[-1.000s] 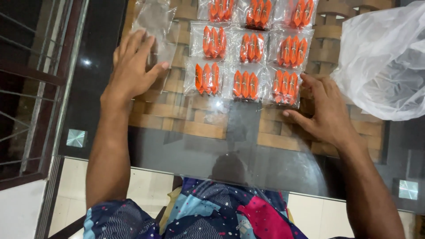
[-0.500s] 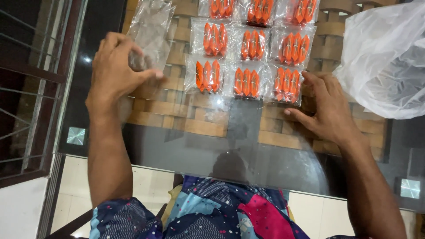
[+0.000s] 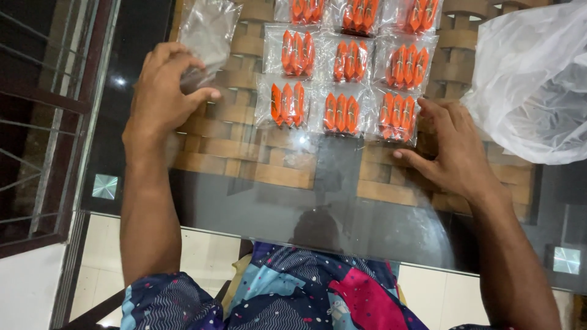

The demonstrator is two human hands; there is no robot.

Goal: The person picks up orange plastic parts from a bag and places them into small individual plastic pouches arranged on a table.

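Several small clear packets (image 3: pixel 342 79), each holding three orange pieces, lie in rows on a glass tabletop (image 3: pixel 306 195). My left hand (image 3: pixel 162 98) pinches the lower edge of an empty clear plastic bag (image 3: pixel 208 30) at the left of the rows. My right hand (image 3: pixel 452 150) rests flat on the glass, its fingers against the nearest right packet (image 3: pixel 397 116).
A large crumpled white plastic bag (image 3: pixel 532 79) lies at the right. A woven wooden base (image 3: pixel 269 174) shows through the glass. A metal window grille (image 3: pixel 36 122) runs along the left. My patterned clothing (image 3: pixel 306 293) is at the table's near edge.
My left hand went from lying flat on the glass to curling its fingers and taking hold of the empty clear bag. My right hand has hardly moved.
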